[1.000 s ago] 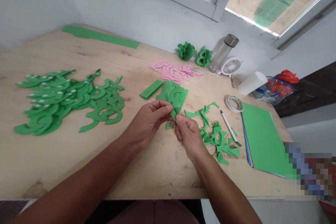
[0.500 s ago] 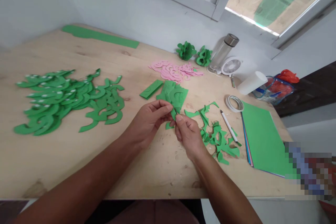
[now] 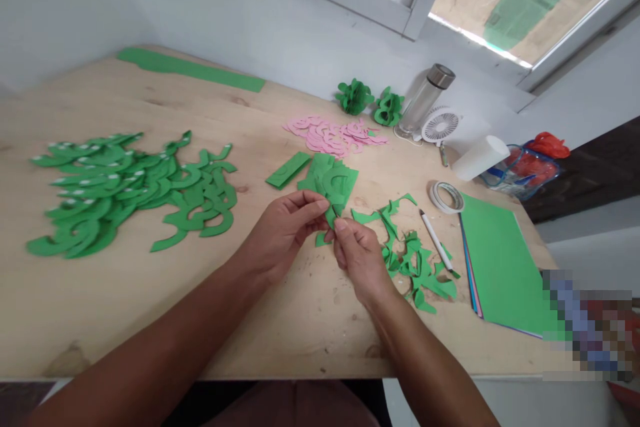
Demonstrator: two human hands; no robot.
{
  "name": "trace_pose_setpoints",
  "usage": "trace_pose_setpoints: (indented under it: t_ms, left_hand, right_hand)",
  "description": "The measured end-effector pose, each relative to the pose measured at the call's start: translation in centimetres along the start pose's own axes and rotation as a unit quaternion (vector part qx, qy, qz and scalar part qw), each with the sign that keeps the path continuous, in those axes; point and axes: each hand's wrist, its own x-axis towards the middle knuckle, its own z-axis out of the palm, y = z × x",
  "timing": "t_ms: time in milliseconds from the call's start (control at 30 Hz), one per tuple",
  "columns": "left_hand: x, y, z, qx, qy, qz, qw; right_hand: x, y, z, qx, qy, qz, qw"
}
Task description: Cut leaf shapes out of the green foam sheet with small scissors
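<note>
Between my hands is a small piece of green paper (image 3: pixel 331 215), partly hidden by the fingers. My left hand (image 3: pixel 293 227) pinches it from the left, thumb on top. From the right, my right hand (image 3: pixel 359 250) is closed with thumb and finger pressed at the paper's lower end. Just beyond the fingertips lies a stack of green cut paper (image 3: pixel 335 177) with curved outlines on it. A folded green paper strip (image 3: pixel 289 170) is left of that stack. Green paper scraps (image 3: pixel 415 260) lie to the right of my right hand.
Curved green cutouts (image 3: pixel 135 193) cover the left side of the wooden table (image 3: pixel 280 340). Pink cutouts (image 3: pixel 333 135) lie at the back. On the right are a pen (image 3: pixel 435 240), a tape roll (image 3: pixel 447 197), coloured sheets (image 3: pixel 505 267), a glass bottle (image 3: pixel 427 100) and a small fan (image 3: pixel 440 125).
</note>
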Motion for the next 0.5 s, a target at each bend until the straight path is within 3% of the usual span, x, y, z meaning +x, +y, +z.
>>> trace_pose_setpoints:
  t_ms: [500]
  left_hand:
    - [0.09,0.36,-0.02,-0.002,0.004,0.006,1.000]
  right_hand:
    - [-0.04,-0.74,0.02,0.034,0.003,0.023,0.999]
